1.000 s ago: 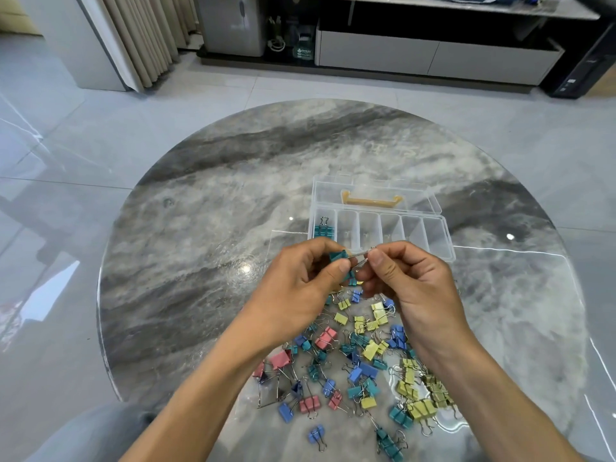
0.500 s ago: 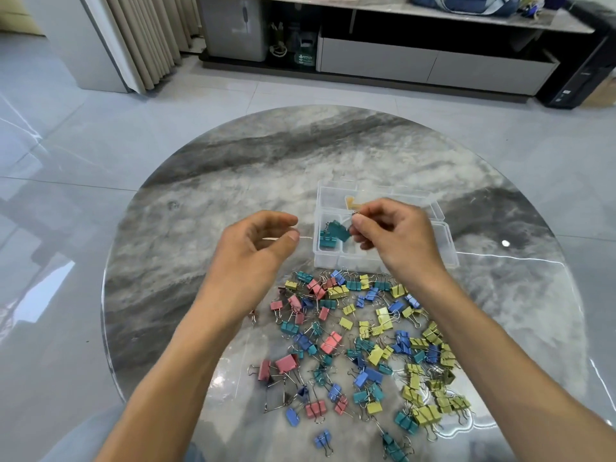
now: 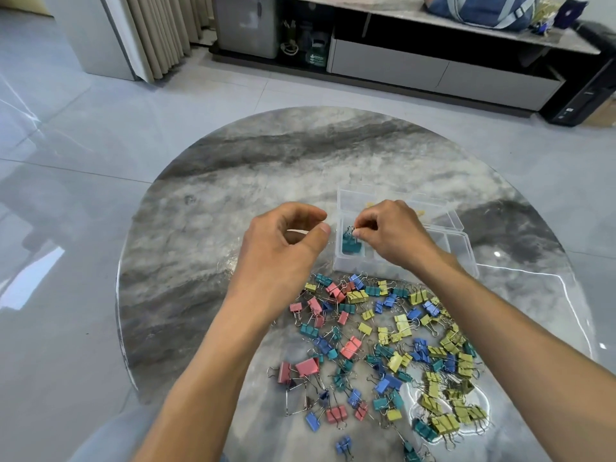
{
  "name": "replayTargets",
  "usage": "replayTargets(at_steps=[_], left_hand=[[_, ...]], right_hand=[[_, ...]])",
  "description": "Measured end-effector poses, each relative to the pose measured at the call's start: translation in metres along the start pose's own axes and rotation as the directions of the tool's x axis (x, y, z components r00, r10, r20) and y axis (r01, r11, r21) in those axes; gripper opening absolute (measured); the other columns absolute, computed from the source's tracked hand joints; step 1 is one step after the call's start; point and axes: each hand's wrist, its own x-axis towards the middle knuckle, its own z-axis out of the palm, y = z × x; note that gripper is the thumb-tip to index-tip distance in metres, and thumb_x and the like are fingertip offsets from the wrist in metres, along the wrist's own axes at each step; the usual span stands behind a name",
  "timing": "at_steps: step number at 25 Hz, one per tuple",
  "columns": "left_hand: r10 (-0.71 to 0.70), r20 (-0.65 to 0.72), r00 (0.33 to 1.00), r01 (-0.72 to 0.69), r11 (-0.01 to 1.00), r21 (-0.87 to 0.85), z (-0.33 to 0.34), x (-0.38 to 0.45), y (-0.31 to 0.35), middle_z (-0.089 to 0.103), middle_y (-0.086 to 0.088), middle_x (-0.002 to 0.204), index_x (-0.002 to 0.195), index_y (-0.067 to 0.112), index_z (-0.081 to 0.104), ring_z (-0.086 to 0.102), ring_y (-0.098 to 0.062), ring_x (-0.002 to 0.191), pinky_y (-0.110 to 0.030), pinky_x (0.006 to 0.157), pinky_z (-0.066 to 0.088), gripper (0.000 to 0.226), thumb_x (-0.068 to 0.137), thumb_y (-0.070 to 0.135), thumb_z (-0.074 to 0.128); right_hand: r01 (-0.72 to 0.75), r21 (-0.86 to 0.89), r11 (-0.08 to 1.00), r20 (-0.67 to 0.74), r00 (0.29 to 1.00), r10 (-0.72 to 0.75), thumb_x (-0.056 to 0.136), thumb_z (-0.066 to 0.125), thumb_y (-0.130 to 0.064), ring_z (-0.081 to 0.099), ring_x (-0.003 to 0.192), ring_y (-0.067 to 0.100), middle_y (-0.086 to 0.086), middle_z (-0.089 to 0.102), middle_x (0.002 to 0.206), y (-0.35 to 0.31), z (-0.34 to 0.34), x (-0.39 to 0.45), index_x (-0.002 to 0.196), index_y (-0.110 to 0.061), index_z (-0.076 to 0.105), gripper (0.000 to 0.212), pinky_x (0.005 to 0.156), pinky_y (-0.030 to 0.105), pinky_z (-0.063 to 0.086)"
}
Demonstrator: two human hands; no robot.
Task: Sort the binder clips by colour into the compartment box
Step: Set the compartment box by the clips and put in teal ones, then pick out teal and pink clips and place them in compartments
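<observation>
Head view puts your right hand [image 3: 388, 233] over the leftmost compartment of the clear compartment box [image 3: 466, 243], fingertips pinching the wire handle of a teal binder clip [image 3: 350, 242] that hangs down into that cell. Lower it until it rests among any teal ones there, then let go cleanly so the wire does not snag a finger. Your left hand [image 3: 283, 245] hovers beside the box, loosely curled and holding nothing. Your right hand hides most of the other cells, so their contents cannot be judged, and the mixed clip pile [image 3: 383, 345] overlaps too much to count.
</observation>
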Motion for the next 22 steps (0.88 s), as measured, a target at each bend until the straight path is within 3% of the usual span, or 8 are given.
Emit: replayTargets(at_steps=[6, 12, 16, 19, 22], left_hand=[[0.027, -0.002, 1.0, -0.027, 0.996, 0.08, 0.001, 0.0, -0.001, 0.072, 0.016, 0.094, 0.105, 0.024, 0.072, 0.064, 0.006, 0.078, -0.011, 0.067, 0.049, 0.013, 0.092, 0.024, 0.068], [0.048, -0.008, 0.999, -0.047, 0.988, 0.15, 0.001, 0.0, -0.002, 0.07, 0.018, 0.095, 0.107, 0.024, 0.071, 0.062, 0.008, 0.08, -0.007, 0.065, 0.047, 0.015, 0.093, 0.026, 0.066], [0.066, 0.001, 0.998, -0.064, 0.966, 0.249, 0.001, 0.0, -0.001, 0.067, 0.017, 0.093, 0.109, 0.024, 0.069, 0.063, 0.004, 0.079, -0.013, 0.069, 0.048, 0.016, 0.094, 0.028, 0.065], [0.096, 0.081, 0.992, -0.121, 0.904, 0.411, 0.005, -0.003, -0.004, 0.066, 0.017, 0.094, 0.109, 0.022, 0.068, 0.063, 0.001, 0.081, -0.019, 0.071, 0.048, 0.017, 0.095, 0.03, 0.063], [0.032, 0.248, 0.968, -0.185, 0.757, 0.626, 0.009, -0.005, -0.011, 0.069, 0.008, 0.098, 0.108, 0.019, 0.069, 0.064, -0.01, 0.086, -0.029, 0.078, 0.053, 0.017, 0.095, 0.029, 0.062]], right_hand=[[0.009, -0.279, 0.96, 0.057, 0.998, 0.007, 0.092, 0.066, -0.025, 0.05, 0.08, 0.015, -0.006, 0.061, 0.085, -0.006, 0.018, 0.004, 0.087, -0.022, 0.075, 0.011, 0.064, 0.029, 0.037], [-0.015, -0.359, 0.933, 0.021, 1.0, 0.024, 0.092, 0.065, -0.027, 0.05, 0.078, 0.016, -0.002, 0.065, 0.091, -0.008, 0.023, 0.009, 0.091, -0.02, 0.073, 0.011, 0.065, 0.029, 0.038], [-0.069, -0.19, 0.979, -0.046, 0.997, 0.062, 0.092, 0.066, -0.03, 0.059, 0.075, 0.012, -0.005, 0.068, 0.09, -0.009, 0.005, -0.01, 0.1, -0.02, 0.069, 0.013, 0.065, 0.027, 0.045], [-0.079, -0.038, 0.996, -0.12, 0.99, 0.074, 0.091, 0.069, -0.024, 0.06, 0.075, 0.009, -0.012, 0.064, 0.082, 0.0, -0.016, -0.065, 0.093, -0.022, 0.072, 0.004, 0.067, 0.024, 0.042], [-0.14, 0.077, 0.987, 0.001, 0.99, 0.14, 0.089, 0.072, -0.024, 0.058, 0.073, -0.004, -0.016, 0.066, 0.082, 0.019, -0.02, -0.129, 0.091, -0.027, 0.073, 0.004, 0.065, 0.015, 0.041]])
